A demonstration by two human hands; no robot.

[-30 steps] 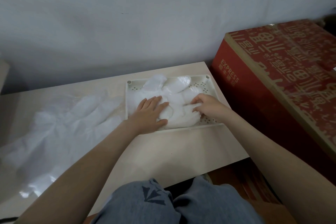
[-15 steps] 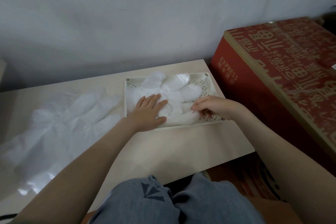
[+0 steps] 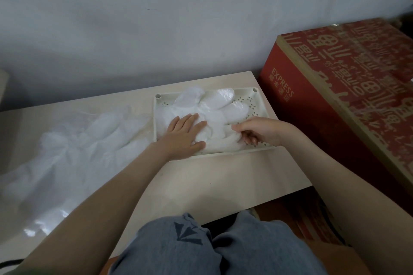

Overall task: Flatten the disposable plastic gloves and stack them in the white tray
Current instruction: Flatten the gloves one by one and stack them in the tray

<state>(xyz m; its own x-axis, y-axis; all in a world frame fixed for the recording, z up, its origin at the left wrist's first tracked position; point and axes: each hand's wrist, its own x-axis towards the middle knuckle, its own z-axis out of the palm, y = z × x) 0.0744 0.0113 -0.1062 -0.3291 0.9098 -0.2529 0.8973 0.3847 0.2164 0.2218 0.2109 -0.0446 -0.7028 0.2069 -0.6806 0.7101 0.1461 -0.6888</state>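
Translucent plastic gloves (image 3: 220, 100) lie in the white perforated tray (image 3: 251, 106) under my flat, spread left hand (image 3: 181, 138); my right hand (image 3: 263, 129) pinches their edge.

Single head-worn view, facing forward and down, close over table (image 3: 212, 185), white tray (image 3: 251, 105) centred, wall (image 3: 178, 18) far behind.

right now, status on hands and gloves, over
Left hand flat, pressing stacked gloves in white tray. Right hand pinching their right side. Loose gloves on table, left of tray. Nothing blocking.
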